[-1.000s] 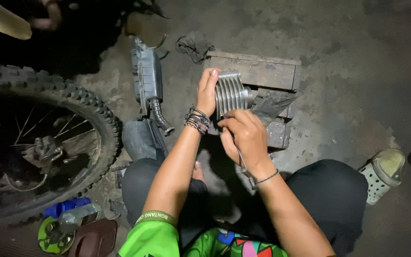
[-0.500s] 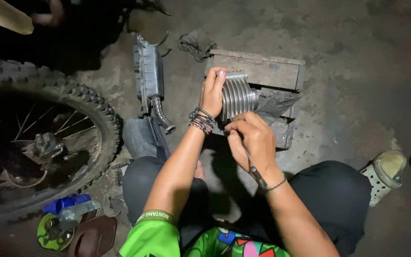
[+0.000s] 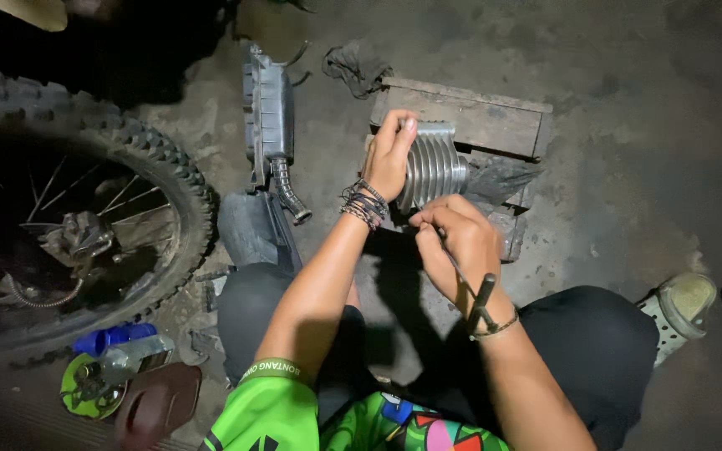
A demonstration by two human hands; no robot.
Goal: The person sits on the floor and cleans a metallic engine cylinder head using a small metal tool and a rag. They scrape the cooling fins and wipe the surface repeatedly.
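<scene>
- The person's left hand is closed around the side of a ribbed, silver-grey metal engine cylinder with cooling fins, thumb and fingers pressed to its left end, steadying it.
- The right hand is curled shut around a thin dark metal T-handle tool; the fingertips pinch its shaft just beside the lower edge of the finned cylinder, and the handle's crossbar lies over the wrist.
- The finned cylinder rests on a low, worn wooden block that sits on the grey concrete floor, straight ahead of the person's knees, about mid-frame.
- A dark crumpled rag lies on the floor just beyond the block's left corner.
- A long grey metal exhaust part with a corrugated hose end lies on the floor left of the block.
- A knobbly motorcycle wheel with spokes fills the left side of the floor.
- A blue and clear plastic bottle lies near the lower left, below the wheel.
- A pale clog-style shoe shows at the right edge.
</scene>
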